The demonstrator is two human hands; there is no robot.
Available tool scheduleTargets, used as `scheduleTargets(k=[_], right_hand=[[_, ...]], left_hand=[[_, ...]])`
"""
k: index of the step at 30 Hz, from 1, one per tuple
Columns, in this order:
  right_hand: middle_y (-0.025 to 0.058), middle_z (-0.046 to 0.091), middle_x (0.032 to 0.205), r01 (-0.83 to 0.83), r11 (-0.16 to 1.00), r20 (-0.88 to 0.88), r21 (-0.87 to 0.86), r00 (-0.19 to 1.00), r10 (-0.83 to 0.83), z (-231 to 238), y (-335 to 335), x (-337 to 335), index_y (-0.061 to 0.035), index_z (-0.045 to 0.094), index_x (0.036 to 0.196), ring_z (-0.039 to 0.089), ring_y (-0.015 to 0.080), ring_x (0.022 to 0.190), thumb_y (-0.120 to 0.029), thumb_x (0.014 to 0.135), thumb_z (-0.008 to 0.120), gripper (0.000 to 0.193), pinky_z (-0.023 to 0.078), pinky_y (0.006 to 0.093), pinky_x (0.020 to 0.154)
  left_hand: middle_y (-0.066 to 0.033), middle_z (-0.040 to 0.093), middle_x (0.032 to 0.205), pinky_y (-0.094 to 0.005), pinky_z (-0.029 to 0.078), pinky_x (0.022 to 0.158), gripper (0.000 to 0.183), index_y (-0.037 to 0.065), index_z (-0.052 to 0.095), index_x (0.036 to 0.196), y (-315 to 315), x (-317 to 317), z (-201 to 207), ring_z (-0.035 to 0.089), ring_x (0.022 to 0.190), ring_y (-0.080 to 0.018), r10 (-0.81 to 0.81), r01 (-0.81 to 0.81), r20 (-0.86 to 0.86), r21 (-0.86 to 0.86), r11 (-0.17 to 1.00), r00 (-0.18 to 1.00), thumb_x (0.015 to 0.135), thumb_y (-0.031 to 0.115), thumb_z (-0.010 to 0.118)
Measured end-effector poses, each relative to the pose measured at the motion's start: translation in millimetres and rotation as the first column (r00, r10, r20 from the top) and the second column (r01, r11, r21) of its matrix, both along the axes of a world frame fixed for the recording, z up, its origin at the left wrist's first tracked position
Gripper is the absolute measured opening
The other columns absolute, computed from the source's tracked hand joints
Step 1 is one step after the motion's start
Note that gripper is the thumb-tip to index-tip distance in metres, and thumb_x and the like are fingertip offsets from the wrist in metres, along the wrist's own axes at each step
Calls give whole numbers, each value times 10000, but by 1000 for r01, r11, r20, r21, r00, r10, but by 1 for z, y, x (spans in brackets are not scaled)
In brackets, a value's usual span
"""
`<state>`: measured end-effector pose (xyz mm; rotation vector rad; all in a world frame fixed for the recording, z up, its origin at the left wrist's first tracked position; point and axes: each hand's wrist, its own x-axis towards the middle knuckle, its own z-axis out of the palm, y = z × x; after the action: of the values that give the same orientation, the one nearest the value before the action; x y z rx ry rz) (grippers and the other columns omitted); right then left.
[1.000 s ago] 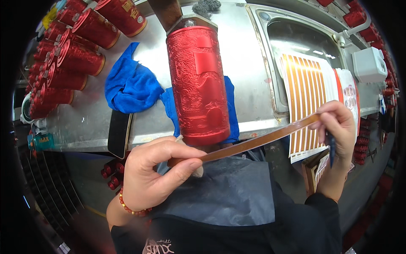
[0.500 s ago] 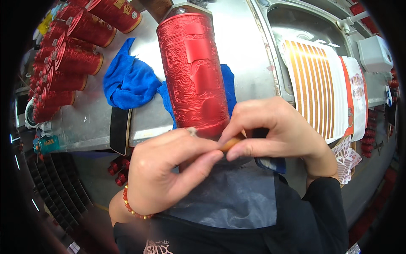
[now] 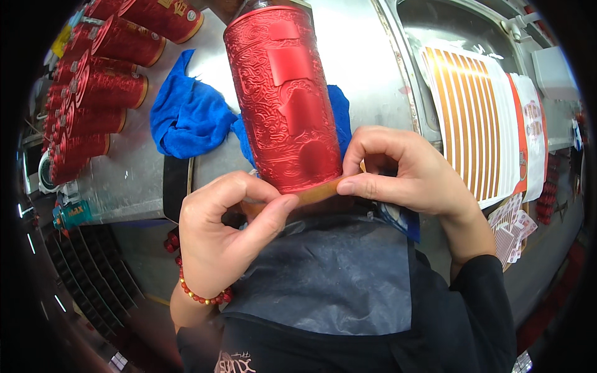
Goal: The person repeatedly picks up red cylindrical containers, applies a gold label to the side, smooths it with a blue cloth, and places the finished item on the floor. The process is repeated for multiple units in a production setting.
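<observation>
A red embossed cylindrical container (image 3: 283, 105) lies on its side on the blue cloth, its near end toward me. Across that near end runs a narrow gold strip (image 3: 318, 193), stretched between my two hands. My left hand (image 3: 233, 230) pinches the strip's left part between thumb and index finger. At its right part, my right hand (image 3: 398, 174) pinches it the same way, beside the container's rim. The strip lies along the rim; whether it sticks there I cannot tell. A blue cloth (image 3: 189, 115) spreads out to the left and under the container.
Several red containers (image 3: 112, 81) crowd the metal table's left side. On the right, white sheets with gold strips (image 3: 466, 118) lie beside a sink (image 3: 454, 31). Small printed sheets (image 3: 513, 227) hang near the right edge. A dark flat bar (image 3: 177, 186) lies near the table's front edge.
My hands have moved apart, the left one leftward and the right one slightly right. The gold strip, mostly hidden by fingers before, now shows stretched along the container's near rim.
</observation>
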<state>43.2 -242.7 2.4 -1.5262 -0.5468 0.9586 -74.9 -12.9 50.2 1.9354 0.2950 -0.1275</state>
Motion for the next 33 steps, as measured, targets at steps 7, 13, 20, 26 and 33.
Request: scheduleTargets(k=[7,13,20,26,33], right_hand=[[-12,596,941,1,999,-93,50,996,4,-11,-4,2,-47,655,884,535,59,802,-132,906,825,191,428,228,697],[-10,592,940,0,998,-80,68,997,6,-14,-3,3,-47,657,880,538,71,802,-144,912,821,192,429,238,702],[-12,578,926,-26,1000,-13,19,1000,26,-11,-1,5,-47,666,869,527,74,785,-166,912,823,201,423,242,695],[33,612,872,-11,999,62,43,998,9,-16,0,5,-40,698,885,573,113,736,-284,909,827,276,459,274,661],[6,575,885,-24,999,17,22,1000,23,-11,3,5,-39,686,859,541,88,761,-195,904,827,215,428,255,671]], left_hand=[[-27,697,772,-195,474,577,75,-22,697,898,6,-2,-6,665,681,-61,29,-48,-88,-224,973,996,922,-14,767],[-31,696,794,-191,467,584,59,-22,697,907,8,-1,-6,660,691,-58,39,-71,-116,-290,954,992,930,-36,749],[-10,675,797,-187,388,572,63,-16,703,897,13,-3,-10,571,671,-18,45,-88,-140,-313,946,989,928,-40,751],[-8,669,807,-189,378,568,66,-16,698,895,15,-2,-11,557,663,-16,32,-75,-131,-337,938,991,934,-36,747],[-15,671,808,-191,382,566,59,-19,695,904,20,-5,-14,562,659,-22,20,-66,-129,-363,930,991,941,-42,735]])
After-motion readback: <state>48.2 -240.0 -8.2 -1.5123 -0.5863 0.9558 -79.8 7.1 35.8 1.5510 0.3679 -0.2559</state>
